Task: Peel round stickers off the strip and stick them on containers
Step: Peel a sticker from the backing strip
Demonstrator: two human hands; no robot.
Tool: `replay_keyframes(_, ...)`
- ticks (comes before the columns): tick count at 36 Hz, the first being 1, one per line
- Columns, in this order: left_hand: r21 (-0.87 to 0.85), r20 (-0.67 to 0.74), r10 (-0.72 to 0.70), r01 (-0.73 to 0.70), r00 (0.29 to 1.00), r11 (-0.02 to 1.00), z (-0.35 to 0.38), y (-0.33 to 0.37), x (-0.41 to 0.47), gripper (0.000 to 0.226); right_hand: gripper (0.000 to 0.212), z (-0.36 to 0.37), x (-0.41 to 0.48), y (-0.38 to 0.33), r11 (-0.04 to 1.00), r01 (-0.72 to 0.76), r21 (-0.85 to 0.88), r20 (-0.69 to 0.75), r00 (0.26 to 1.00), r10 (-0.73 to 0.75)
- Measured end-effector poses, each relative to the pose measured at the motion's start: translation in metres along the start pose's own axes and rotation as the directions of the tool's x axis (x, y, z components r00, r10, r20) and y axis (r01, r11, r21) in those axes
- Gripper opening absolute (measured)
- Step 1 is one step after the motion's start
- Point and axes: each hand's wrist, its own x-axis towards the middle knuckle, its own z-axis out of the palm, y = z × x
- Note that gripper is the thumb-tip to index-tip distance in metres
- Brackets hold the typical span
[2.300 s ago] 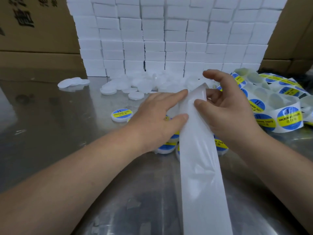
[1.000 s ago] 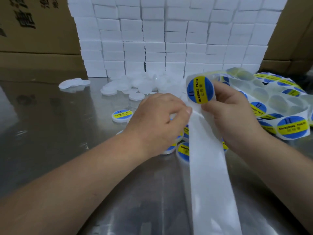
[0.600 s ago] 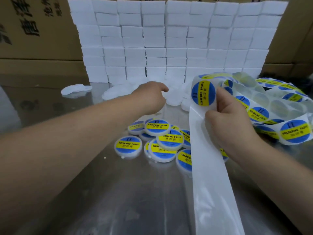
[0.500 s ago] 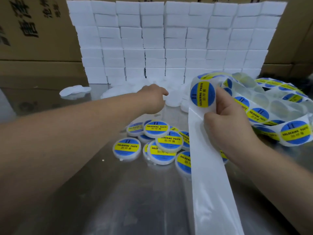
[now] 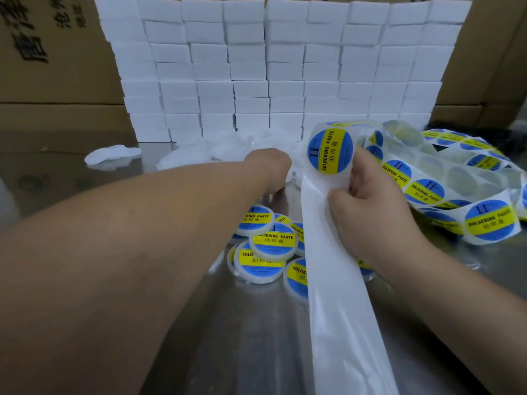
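Fetching step: reaching the left hand [image 5: 268, 166] into the unlabelled containers [image 5: 199, 155] far across the surface [image 5: 242, 337], grip impossible to tell. Pinching the strip [image 5: 336, 295] in the right hand [image 5: 368, 212] beneath a seemingly half-lifted sticker [image 5: 330, 151]. Next: bring one under, press flat.

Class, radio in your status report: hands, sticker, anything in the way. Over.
Left hand over blank containers, grip hidden. Right hand pinches strip, sticker at its fold. Labelled containers below strip.

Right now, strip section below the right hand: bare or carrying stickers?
Bare. The strip is plain white there; one sticker shows above the right hand.
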Motion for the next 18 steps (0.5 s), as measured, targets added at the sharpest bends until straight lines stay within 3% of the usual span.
replay_keyframes(6,-0.227,-0.048,-0.048,0.036,0.998,0.973,0.008,-0.004,0.002,0.013,0.054,0.0,0.0,0.0,1.0,-0.021,0.007,0.005,1.0,0.021)
replay_keyframes(8,-0.312,-0.077,-0.118,0.088,0.99,0.946,0.01,-0.004,0.004,0.029,0.053,0.0,0.001,0.0,1.0,-0.023,0.011,0.004,1.0,0.023)
replay_keyframes(11,-0.279,0.01,-0.208,0.202,0.978,0.939,0.009,-0.001,0.005,0.042,0.051,0.0,0.001,0.0,1.0,-0.019,0.006,0.005,1.0,0.019)
replay_keyframes(15,-0.24,0.191,-0.209,0.252,0.959,0.937,0.0,0.003,-0.002,0.038,0.05,0.0,0.001,0.001,1.0,-0.019,-0.001,0.012,1.0,0.019)
replay_keyframes(18,-0.38,0.147,-0.172,0.216,0.974,0.899,-0.002,0.002,-0.004,0.026,0.05,0.0,0.001,0.001,1.0,-0.023,-0.006,0.014,1.0,0.023)
